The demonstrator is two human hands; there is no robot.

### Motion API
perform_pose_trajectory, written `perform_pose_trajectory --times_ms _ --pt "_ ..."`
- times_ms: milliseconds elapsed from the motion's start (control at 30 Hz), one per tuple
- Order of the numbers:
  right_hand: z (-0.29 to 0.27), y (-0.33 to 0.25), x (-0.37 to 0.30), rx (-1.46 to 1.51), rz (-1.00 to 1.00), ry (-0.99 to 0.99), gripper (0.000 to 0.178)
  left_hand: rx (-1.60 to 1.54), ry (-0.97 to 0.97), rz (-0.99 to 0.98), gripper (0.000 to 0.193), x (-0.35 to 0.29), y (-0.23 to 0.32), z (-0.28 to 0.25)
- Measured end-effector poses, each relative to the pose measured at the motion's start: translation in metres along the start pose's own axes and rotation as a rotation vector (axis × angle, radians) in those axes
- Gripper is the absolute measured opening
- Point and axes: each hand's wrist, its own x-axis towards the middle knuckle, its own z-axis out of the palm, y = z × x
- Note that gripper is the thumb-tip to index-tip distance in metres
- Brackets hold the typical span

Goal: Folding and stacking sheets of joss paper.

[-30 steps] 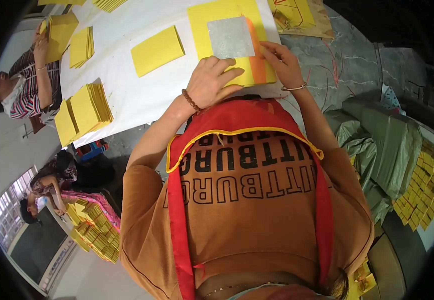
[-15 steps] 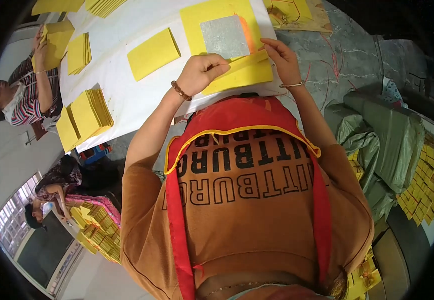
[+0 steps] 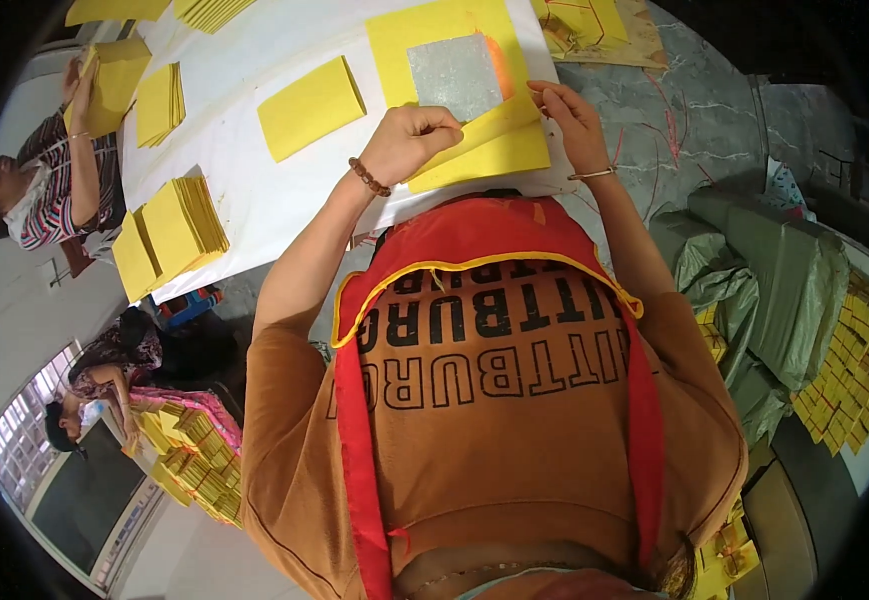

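Note:
A sheet of yellow paper [image 3: 493, 165] lies before me near the table's right end, with a silver square [image 3: 455, 76] on it and an orange patch [image 3: 498, 66] along the square's right side. The sheet's near part is lifted in a slanting fold toward the square. My left hand [image 3: 417, 142] is closed in a pinch on the left end of this fold, covering the square's lower left corner. At the fold's right end, beside the table's edge, my right hand [image 3: 569, 118] pinches the paper between thumb and fingertips.
To the left lie a folded yellow sheet [image 3: 312, 108] and stacks of folded yellow paper [image 3: 187, 228] on the white tabletop [image 3: 265, 205]. A person [image 3: 60, 190] handles yellow paper at the left. Another person [image 3: 110, 375] is beside bundled yellow stacks. Green plastic sheeting [image 3: 790, 290] covers goods at right.
The folded part of the sheet stands more loosely raised and slants more. My right hand has shifted slightly right with its fingers drawn in; my left hand stays almost in place.

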Motion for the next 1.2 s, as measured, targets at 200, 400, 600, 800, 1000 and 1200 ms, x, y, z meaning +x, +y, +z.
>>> perform_pose_trajectory --times_ms 200,400,600,800,1000,1200 --pt "-0.002 0.0 0.001 -0.011 0.008 -0.029 0.028 -0.03 -0.048 -0.034 0.017 0.002 -0.002 -0.002" --pt "-0.006 -0.003 0.007 -0.5 -0.453 -0.151 0.031 -0.07 -0.028 0.065 0.017 0.005 -0.01 -0.001" --pt "-0.004 0.007 0.014 -0.459 -0.431 -0.24 0.02 0.378 -0.167 0.513 0.045 -0.019 -0.001 -0.029" --pt "-0.004 0.006 0.016 -0.352 -0.278 -0.223 0.025 0.868 0.181 0.472 0.045 -0.017 -0.036 -0.028" --pt "-0.011 -0.028 0.016 -0.758 -0.63 -0.277 0.029 0.976 0.37 0.617 0.041 -0.034 -0.023 -0.022" --pt "-0.004 -0.041 -0.008 -0.687 -0.435 -0.429 0.021 0.499 0.335 0.509 0.019 -0.051 -0.024 -0.009"
